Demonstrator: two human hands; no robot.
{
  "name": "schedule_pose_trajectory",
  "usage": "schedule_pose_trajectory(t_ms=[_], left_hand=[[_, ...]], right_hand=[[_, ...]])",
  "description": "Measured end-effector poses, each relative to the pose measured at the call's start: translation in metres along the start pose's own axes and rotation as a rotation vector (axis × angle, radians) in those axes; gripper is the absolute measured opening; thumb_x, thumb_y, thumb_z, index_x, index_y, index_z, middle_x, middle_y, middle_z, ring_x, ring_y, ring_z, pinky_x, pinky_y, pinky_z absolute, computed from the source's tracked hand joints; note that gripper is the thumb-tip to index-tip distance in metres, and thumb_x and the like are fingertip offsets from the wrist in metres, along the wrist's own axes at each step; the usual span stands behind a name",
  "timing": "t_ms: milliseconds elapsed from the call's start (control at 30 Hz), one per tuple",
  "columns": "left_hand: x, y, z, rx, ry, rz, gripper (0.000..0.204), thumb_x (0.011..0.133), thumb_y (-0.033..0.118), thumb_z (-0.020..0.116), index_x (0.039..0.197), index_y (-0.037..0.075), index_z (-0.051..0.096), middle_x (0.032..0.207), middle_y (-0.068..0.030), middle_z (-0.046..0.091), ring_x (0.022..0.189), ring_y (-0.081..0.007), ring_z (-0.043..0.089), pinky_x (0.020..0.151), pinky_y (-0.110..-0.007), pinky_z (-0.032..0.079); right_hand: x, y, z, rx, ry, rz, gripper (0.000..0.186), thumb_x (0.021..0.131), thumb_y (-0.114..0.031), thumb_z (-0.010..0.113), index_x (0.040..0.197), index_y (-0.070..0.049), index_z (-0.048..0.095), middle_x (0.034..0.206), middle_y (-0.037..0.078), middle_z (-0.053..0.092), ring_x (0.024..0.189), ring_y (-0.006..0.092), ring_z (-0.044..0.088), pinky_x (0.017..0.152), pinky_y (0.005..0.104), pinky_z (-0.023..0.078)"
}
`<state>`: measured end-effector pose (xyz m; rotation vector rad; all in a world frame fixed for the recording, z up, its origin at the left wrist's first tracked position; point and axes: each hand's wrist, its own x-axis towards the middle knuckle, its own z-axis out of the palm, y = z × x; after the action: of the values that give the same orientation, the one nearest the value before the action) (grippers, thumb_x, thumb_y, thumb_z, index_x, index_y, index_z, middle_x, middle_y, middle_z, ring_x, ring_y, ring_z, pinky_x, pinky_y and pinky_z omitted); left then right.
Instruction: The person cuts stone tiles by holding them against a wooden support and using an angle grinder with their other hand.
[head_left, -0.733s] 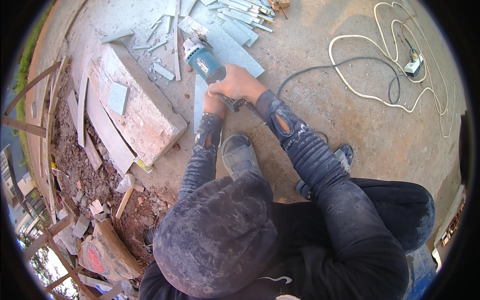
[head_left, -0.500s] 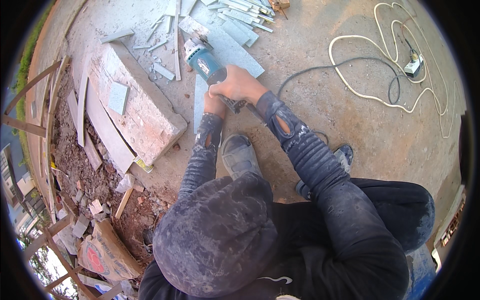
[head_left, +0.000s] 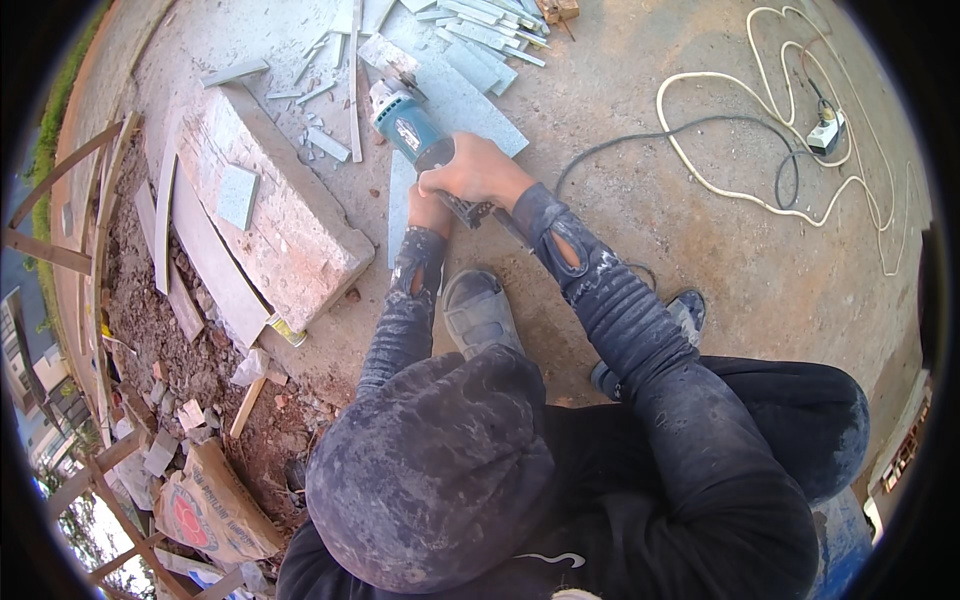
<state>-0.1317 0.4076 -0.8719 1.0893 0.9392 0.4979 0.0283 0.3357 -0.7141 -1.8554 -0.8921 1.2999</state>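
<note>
Grinder point(head_left: 408, 130) on the grey tile point(head_left: 455, 100), long way up-left, head end pointing away. Right hand point(head_left: 475, 170) wrapped tight round the handle. Left hand point(head_left: 428, 208) just below, mostly hidden; can't tell its grip.

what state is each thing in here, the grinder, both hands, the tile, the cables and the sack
angle grinder: held low over the tile, disc end away from the person
right hand: closed around the grinder body
left hand: mostly hidden below the right hand
pale tile: flat on the concrete
white cable: loosely looped
cement sack: crumpled
</note>
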Motion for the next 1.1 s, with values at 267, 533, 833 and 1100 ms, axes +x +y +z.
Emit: schedule_pose_trajectory(t_ms=[267, 533, 833, 1100], left_hand=[[-0.021, 0.034, 0.036, -0.245, -0.002, 0.003, 0.019, 0.093, 0.013, 0.057, 0.098, -0.004, 0.065, 0.091, -0.0123, 0.070, 0.086, -0.0175, 0.065, 0.074, -0.034, 0.052], [-0.023, 0.060, 0.020, 0.478, -0.003, 0.209, 0.017, 0.087, 0.008, 0.063, 0.099, -0.003, 0.066, 0.092, -0.0052, 0.070, 0.085, -0.0144, 0.065, 0.073, -0.032, 0.052], [0.008, 0.126, -0.028, 0.618, -0.041, 0.114, 0.024, 0.092, 0.011, 0.060, 0.110, -0.001, 0.069, 0.085, -0.0006, 0.066, 0.072, -0.0079, 0.056, 0.067, -0.025, 0.048], [0.059, 0.132, -0.050, 0.835, -0.054, 0.147, 0.029, 0.095, 0.021, 0.061, 0.112, -0.002, 0.067, 0.077, -0.0020, 0.063, 0.071, -0.0094, 0.055, 0.068, -0.027, 0.046]], right_hand=[[0.000, 0.005, 0.000, -0.026, 0.100, -0.125, 0.073, 0.058, -0.039, 0.077, 0.102, 0.017, 0.061, 0.096, 0.033, 0.067, 0.087, 0.0413, 0.069, 0.078, 0.0381, 0.056], [-0.016, -0.014, -0.016, -0.021, 0.044, -0.131, 0.062, 0.061, -0.036, 0.074, 0.103, 0.008, 0.061, 0.093, 0.025, 0.067, 0.086, 0.0344, 0.067, 0.078, 0.0375, 0.053], [-0.030, -0.021, -0.032, -0.064, 0.049, -0.185, 0.059, 0.060, -0.035, 0.074, 0.099, 0.006, 0.061, 0.090, 0.023, 0.067, 0.082, 0.0323, 0.066, 0.075, 0.0363, 0.052], [-0.036, -0.007, -0.042, -0.044, 0.095, -0.165, 0.064, 0.060, -0.038, 0.074, 0.103, 0.008, 0.060, 0.093, 0.025, 0.067, 0.085, 0.0354, 0.067, 0.077, 0.0377, 0.053]])
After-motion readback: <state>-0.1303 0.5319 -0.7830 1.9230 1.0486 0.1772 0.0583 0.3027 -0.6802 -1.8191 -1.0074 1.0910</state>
